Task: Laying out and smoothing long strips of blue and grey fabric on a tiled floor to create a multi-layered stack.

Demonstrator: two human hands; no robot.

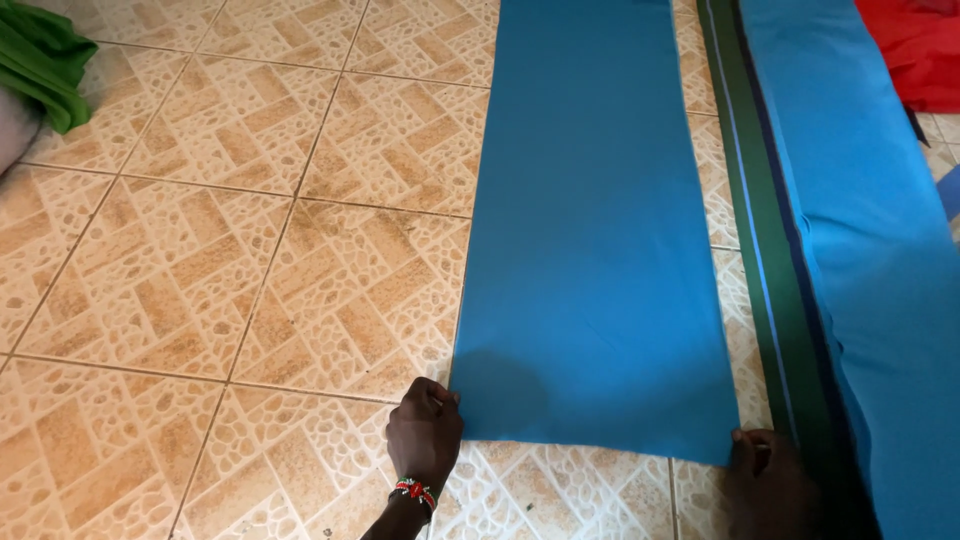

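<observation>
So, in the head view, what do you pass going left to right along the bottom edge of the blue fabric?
Patterned floor tiles → left hand pinching the near left corner → blue fabric strip → right hand at the near right corner → green striped band → second blue fabric.

Cloth strip (pixel 590 230) lies on floor (pixel 250 250), between pile (pixel 40 55) and wider cloth (pixel 870 230)

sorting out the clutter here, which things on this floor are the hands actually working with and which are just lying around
In hand:
- blue cloth strip, flat on the tiled floor
- left hand at its near left corner
- right hand at its near right corner

Lying about:
- blue cloth with green striped border, alongside on the right
- green cloth, top left
- red cloth, top right
</observation>
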